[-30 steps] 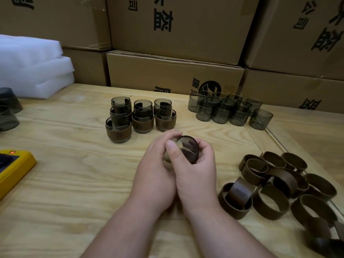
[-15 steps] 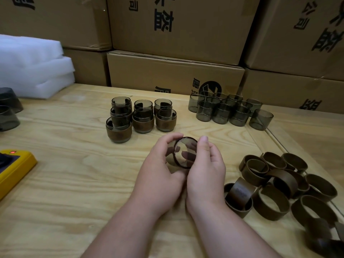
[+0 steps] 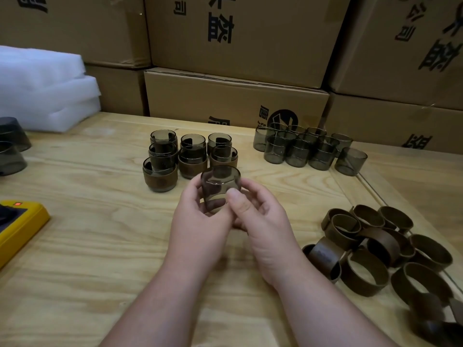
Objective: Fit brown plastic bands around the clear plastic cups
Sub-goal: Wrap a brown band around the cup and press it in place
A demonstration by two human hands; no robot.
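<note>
- We see both hands meeting over the middle of the tabletop (image 3: 75, 246), holding one cup (image 3: 220, 186) between them, raised just above the wood.
- The cup stands roughly upright with its open mouth up; whether a band sits around its lower part we cannot tell, since the fingers cover it.
- The left hand (image 3: 200, 221) curls around the cup's left side, thumb toward us, fingers wrapped behind.
- The right hand (image 3: 263, 221) grips the cup from the right, its thumb (image 3: 236, 200) pressed on the near wall and the other fingers curled behind.
- Just beyond the hands stands a cluster of banded cups (image 3: 190, 159), seven of them, in close rows.
- Farther right, near the boxes (image 3: 238, 96), a group of bare cups (image 3: 305, 149) stands upright, packed together.
- At the right edge lies a heap of loose bands (image 3: 375, 246), overlapping one another, well apart from the hands.
- A yellow device (image 3: 20, 226) with a red light sits at the left edge; white foam (image 3: 45, 88) is stacked at the back left, with two dark tubs (image 3: 11, 146) in front of it.
</note>
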